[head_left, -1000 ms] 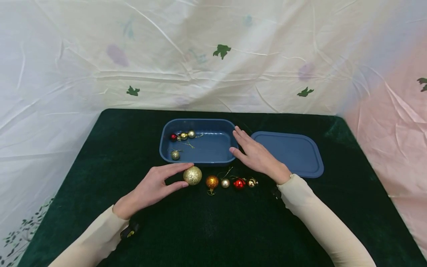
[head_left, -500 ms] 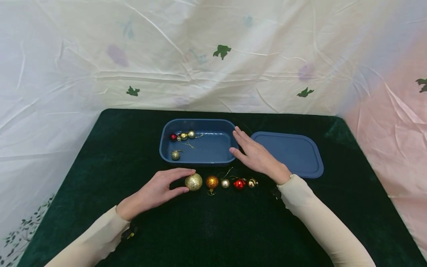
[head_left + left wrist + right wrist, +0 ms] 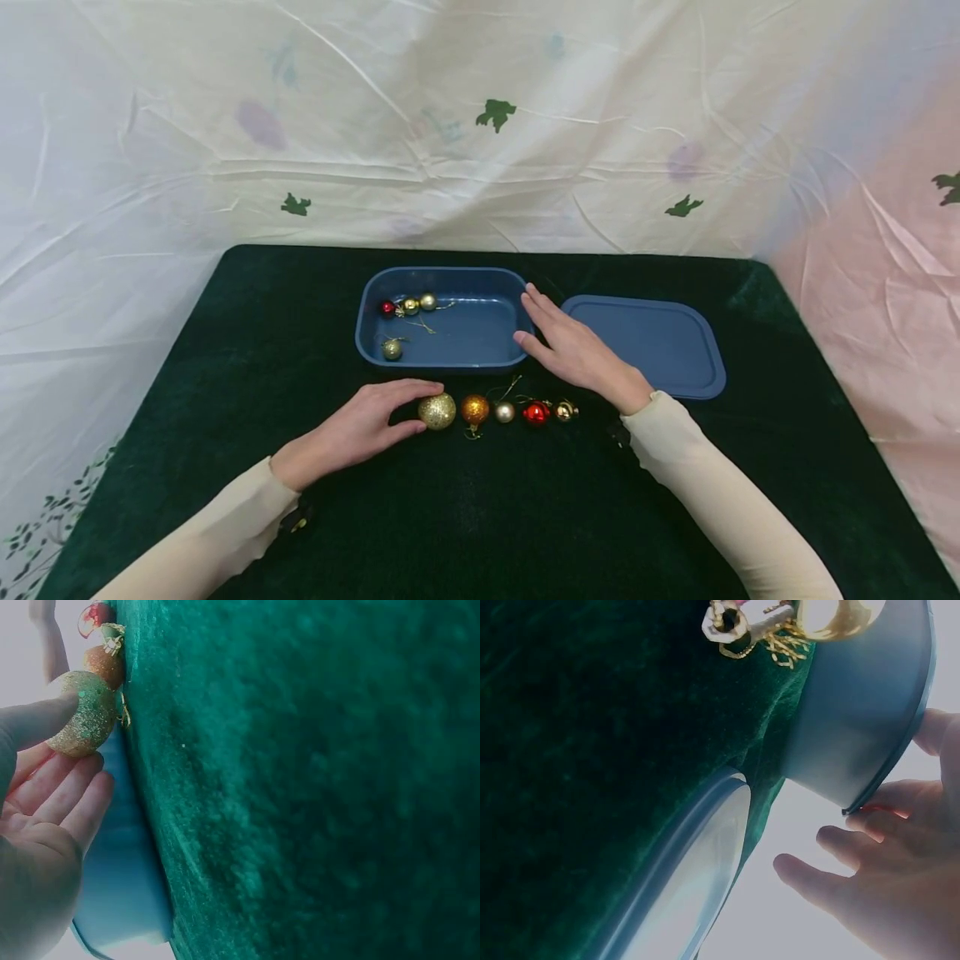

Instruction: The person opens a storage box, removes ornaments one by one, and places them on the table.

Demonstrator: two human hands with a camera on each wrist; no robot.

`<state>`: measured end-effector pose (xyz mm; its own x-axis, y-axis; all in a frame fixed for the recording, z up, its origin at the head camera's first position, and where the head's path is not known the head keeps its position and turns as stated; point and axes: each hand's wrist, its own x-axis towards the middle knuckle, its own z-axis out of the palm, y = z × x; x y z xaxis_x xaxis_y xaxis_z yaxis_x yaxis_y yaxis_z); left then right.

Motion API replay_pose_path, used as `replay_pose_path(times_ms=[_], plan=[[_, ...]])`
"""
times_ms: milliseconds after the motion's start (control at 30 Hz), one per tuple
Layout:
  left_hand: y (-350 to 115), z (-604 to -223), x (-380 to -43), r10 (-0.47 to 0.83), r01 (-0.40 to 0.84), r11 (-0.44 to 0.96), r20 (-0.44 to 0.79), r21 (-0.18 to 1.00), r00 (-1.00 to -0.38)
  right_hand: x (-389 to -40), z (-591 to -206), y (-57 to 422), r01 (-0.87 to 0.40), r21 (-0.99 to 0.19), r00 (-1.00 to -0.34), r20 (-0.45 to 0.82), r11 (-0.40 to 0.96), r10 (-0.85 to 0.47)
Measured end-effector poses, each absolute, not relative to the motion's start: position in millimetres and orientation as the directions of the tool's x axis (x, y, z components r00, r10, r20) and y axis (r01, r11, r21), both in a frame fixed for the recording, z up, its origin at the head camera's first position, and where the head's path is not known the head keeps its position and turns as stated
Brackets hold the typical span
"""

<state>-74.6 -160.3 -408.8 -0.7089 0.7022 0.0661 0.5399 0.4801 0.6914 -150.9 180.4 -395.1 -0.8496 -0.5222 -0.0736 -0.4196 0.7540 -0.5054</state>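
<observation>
My left hand (image 3: 360, 429) pinches a large gold glitter bauble (image 3: 437, 412) between thumb and fingers, close over the cloth in front of the blue box. In the left wrist view the thumb lies across the glitter bauble (image 3: 86, 724). My right hand (image 3: 581, 350) touches the right end of the open blue box (image 3: 442, 365), its fingers fairly straight along the rim; the right wrist view shows fingertips at the rim of the box (image 3: 855, 727). Right of the glitter bauble, in a row, lie an orange bauble (image 3: 475, 409), a pale gold one (image 3: 505, 412), a red one (image 3: 536, 412) and a shiny gold one (image 3: 566, 411).
Inside the box, toward its left end, lie several small baubles, among them a dark red one (image 3: 387, 308) and a glittery one (image 3: 392, 349). A flat blue lid (image 3: 648, 346) lies right of the box. Dark green cloth (image 3: 465, 517) covers the table; pale curtains hang around it.
My left hand has brought the gold glitter bauble down toward me and slightly right, to the left end of the row. The right hand has stayed at the box.
</observation>
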Motion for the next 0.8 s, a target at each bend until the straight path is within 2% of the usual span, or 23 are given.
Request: replay_pose_path(times_ms=[67,300,500,800], plan=[[-161.7,-413.0,-76.7,0.710,0.557,0.462,0.089,0.690,-0.699,-150.7,-395.1,180.4,-0.418,-0.508,-0.849,-0.075,0.753,-0.522],[-174.7,-468.3,-91.6,0.707,0.583,0.442,0.135,0.681,-0.694,-150.3,-396.0,180.9,-0.417,-0.510,-0.849,-0.077,0.752,-0.523],[-173.5,-455.8,-86.9,0.731,0.600,0.429,0.130,0.675,-0.670,-151.0,-396.9,180.8,-0.425,-0.510,-0.848,-0.065,0.748,-0.526],[-163.8,-415.8,-72.6,0.674,0.503,0.536,0.015,0.678,-0.738,-151.3,-396.8,181.0,-0.418,-0.515,-0.849,-0.071,0.748,-0.523]])
